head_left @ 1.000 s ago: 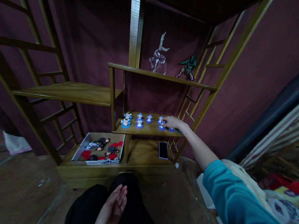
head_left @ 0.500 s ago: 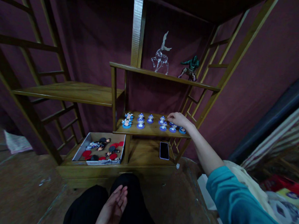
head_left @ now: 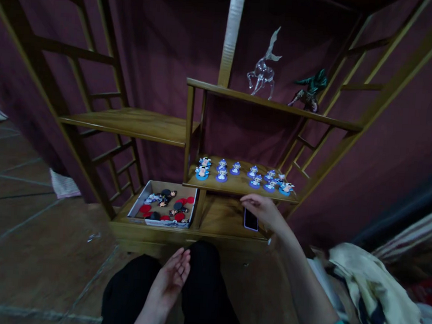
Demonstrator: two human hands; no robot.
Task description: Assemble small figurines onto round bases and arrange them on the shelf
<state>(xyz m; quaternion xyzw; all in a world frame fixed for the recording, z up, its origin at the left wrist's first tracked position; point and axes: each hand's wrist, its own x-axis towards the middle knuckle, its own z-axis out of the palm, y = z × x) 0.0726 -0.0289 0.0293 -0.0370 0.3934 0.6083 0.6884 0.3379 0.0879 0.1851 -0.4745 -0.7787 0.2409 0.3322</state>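
My right hand (head_left: 263, 210) hangs in front of the lower shelf, just over a phone (head_left: 251, 220) and partly covering its top end. Its fingers point left, loosely bent, and no object shows in them. Above it, several small figurines with purple or blue bases stand in two uneven rows on the middle shelf (head_left: 232, 184); one is a white-and-purple figurine (head_left: 221, 174), another a blue-based figurine (head_left: 202, 173) at the left end. Over my knees, my left hand (head_left: 171, 277) rests palm up, fingers slightly curled and bare of any object.
A shallow cardboard box (head_left: 142, 202) with dark-haired figurines and red and black discs sits lower left. On the upper shelf (head_left: 235, 91) stand a clear deer figurine (head_left: 262, 75) and a dark green action figure (head_left: 310, 91). Pale cloth (head_left: 363, 276) lies at the right.
My right hand has moved away from the figurines at the right of the middle shelf, down to in front of the phone. The view has shifted left. My left hand stays palm up.
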